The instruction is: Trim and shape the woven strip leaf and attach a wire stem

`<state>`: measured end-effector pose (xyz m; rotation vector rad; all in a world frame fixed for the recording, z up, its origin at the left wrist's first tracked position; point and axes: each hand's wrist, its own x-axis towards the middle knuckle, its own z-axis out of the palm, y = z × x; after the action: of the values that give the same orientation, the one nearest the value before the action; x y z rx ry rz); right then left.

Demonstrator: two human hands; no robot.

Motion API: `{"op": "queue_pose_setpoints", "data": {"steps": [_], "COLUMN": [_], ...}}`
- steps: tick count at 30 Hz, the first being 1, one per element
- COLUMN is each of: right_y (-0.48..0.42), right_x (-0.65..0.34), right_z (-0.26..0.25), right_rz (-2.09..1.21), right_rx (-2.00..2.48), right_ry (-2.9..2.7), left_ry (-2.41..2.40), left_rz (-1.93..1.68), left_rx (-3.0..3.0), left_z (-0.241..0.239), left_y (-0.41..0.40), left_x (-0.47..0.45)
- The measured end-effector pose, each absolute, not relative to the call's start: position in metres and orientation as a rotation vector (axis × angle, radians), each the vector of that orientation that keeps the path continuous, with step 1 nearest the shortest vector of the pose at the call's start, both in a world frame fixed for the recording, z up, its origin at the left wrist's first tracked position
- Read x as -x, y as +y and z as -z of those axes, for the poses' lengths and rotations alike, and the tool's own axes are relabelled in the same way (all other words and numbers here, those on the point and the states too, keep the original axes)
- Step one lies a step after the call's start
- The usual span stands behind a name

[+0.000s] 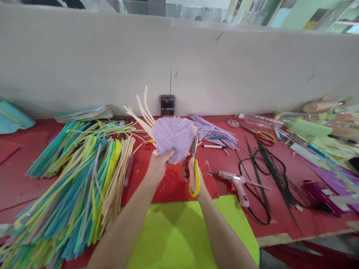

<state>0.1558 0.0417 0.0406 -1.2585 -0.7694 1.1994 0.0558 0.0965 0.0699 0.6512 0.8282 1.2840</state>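
A lilac heart (174, 136) made of slanting rows of fuzzy strips is held up over the table. My left hand (160, 163) grips its lower left edge, with the thumb on the front. Several cream strips (144, 118) stick out from its upper left side. In my right hand (192, 173) are scissors (195, 175) with yellow handles, their blades pointing up along the heart's right edge. Whether the blades are parted is hard to make out. Below lies a red sheet (168, 186) with small scraps on it.
Bundles of coloured pipe cleaners (75, 194) cover the left side. Lilac strips (215, 132), a pen (214, 146), a pink glue gun (237, 185), dark green stems (276, 177), a second pair of scissors (260, 136) and a plastic bottle (260, 120) lie right. A white partition (112, 63) rises behind.
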Motion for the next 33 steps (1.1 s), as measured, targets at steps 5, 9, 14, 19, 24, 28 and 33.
{"op": "queue_pose_setpoints", "data": {"steps": [5, 9, 14, 19, 24, 28, 33], "right_y": [0.0412, 0.0406, 0.0397, 0.0386, 0.0386, 0.0383, 0.0370], "right_x": [-0.1563, -0.1559, -0.1557, -0.1561, -0.1559, -0.1566, -0.1592], "right_z": [-0.0399, -0.0389, -0.0424, -0.0467, -0.0476, -0.0456, -0.0406], "right_rz": [-1.225, -1.223, -1.216, -1.215, -1.204, -1.201, -1.207], "right_rx": [1.270, 1.288, 1.297, 1.313, 1.332, 1.347, 1.378], "right_ry": [-0.722, -0.681, -0.684, -0.707, -0.701, -0.703, -0.717], "left_ry": [0.823, 0.822, 0.843, 0.848, 0.854, 0.857, 0.855], "left_rz": [-1.286, -1.286, -1.279, -1.279, -1.279, -1.279, -1.281], "left_rx": [-0.671, -0.687, -0.674, -0.660, -0.650, -0.652, -0.687], "left_z": [-0.0705, -0.0708, -0.0716, -0.0742, -0.0746, -0.0724, -0.0703], "left_y": [0.0957, 0.0949, 0.0957, 0.0960, 0.0965, 0.0970, 0.0982], "left_x": [-0.0563, -0.0564, -0.0560, -0.0549, -0.0543, -0.0531, -0.0510]}}
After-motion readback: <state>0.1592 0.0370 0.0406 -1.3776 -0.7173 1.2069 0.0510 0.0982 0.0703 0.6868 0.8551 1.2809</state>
